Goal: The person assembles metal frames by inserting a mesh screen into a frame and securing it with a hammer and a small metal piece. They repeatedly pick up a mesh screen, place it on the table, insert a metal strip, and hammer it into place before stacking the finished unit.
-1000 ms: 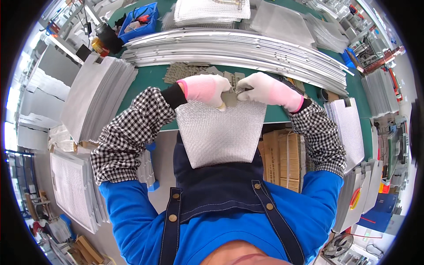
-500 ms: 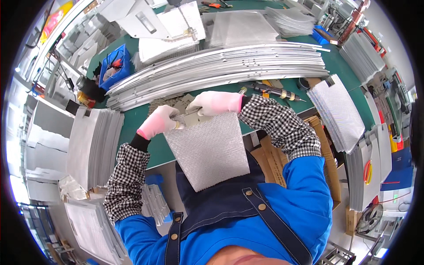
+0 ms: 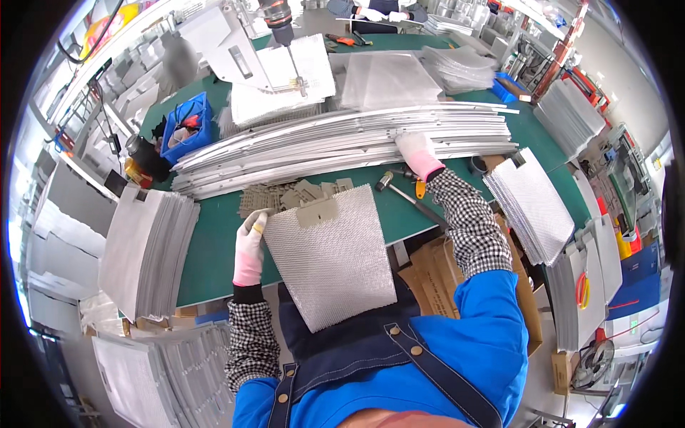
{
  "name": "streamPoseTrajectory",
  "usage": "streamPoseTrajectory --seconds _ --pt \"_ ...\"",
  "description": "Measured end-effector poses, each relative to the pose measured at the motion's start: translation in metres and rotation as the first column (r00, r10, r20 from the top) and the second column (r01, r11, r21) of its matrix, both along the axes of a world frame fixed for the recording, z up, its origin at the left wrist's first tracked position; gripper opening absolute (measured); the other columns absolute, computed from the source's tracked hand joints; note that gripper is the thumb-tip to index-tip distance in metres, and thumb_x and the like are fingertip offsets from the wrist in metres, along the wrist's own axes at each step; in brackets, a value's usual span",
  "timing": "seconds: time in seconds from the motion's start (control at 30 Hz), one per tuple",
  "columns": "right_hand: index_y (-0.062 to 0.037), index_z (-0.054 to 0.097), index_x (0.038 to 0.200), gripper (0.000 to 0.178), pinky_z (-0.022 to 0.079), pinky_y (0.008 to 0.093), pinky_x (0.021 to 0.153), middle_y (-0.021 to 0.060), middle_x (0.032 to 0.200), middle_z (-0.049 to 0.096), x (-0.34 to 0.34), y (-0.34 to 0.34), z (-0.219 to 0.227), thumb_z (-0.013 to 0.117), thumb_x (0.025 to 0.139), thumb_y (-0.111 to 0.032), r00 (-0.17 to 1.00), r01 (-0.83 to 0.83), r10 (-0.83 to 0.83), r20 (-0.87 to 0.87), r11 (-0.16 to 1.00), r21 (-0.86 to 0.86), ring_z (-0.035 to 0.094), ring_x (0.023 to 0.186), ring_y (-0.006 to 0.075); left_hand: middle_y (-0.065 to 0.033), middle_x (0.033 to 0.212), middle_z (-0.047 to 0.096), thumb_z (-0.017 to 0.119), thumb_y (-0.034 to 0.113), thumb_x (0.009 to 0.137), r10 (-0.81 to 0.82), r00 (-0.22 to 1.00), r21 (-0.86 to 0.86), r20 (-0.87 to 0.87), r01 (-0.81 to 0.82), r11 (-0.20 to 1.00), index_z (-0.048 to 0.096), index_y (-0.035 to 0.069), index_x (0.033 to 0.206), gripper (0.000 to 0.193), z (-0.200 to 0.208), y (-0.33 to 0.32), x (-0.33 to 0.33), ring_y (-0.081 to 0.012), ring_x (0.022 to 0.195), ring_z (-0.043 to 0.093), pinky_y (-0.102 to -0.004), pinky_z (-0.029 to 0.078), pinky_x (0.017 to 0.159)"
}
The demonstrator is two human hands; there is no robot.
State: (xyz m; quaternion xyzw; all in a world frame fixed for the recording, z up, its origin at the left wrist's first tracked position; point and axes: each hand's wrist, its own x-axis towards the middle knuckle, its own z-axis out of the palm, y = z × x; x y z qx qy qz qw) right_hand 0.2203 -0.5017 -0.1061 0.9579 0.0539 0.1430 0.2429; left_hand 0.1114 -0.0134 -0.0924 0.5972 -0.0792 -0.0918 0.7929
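Observation:
A silver mesh panel (image 3: 332, 264) leans between the table edge and my apron. At its far edge sits a flat grey-beige plate (image 3: 316, 212). My left hand (image 3: 252, 239), in a white and pink glove, pinches the panel's upper left corner. Out to the right, my right hand (image 3: 419, 152) is over the near edge of a stack of long metal strips (image 3: 342, 146); its fingertips are hidden, as is any grip. Below its wrist a dark tool with an orange part (image 3: 420, 189) is mostly covered by my arm. A hammer (image 3: 385, 182) lies beside it.
Several small grey-beige plates (image 3: 275, 198) are heaped behind the panel. Mesh panel stacks stand at left (image 3: 146, 250) and right (image 3: 531, 207). A blue bin (image 3: 187, 128) and a drill press (image 3: 278, 21) are farther back. Across the table another person's gloved hands (image 3: 385, 15) are visible.
My right hand has left the plate and moved right, toward the strips. My left hand has slid down to the panel's corner. The view has tilted up, showing another person beyond.

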Motion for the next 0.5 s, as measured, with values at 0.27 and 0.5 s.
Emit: streamPoseTrajectory --seconds 0.27,0.5 --pt "-0.0140 0.066 0.114 0.022 0.053 0.0407 0.087 0.0095 0.107 0.069 -0.058 0.023 0.123 0.062 0.092 -0.016 0.913 -0.289 0.239 0.330 0.951 0.110 0.067 0.102 0.0260 -0.0086 0.119 0.068 0.062 0.018 0.102 0.098 0.986 0.139 0.135 -0.117 0.983 0.063 -0.005 0.126 0.034 0.012 0.008 -0.024 -0.0129 0.108 0.061 -0.0262 0.046 0.097" --pt "-0.0094 0.072 0.112 0.027 0.056 0.0388 0.087 0.0109 0.107 0.073 -0.107 0.028 0.164 0.067 0.095 -0.029 0.837 -0.547 0.466 0.287 0.695 0.465 0.070 0.096 0.0303 -0.0070 0.105 0.072 0.062 0.028 0.104 0.180 0.983 -0.105 0.029 -0.176 0.979 0.068 -0.006 0.119 0.037 0.035 -0.018 -0.068 -0.0113 0.094 0.065 -0.0251 0.050 0.086"
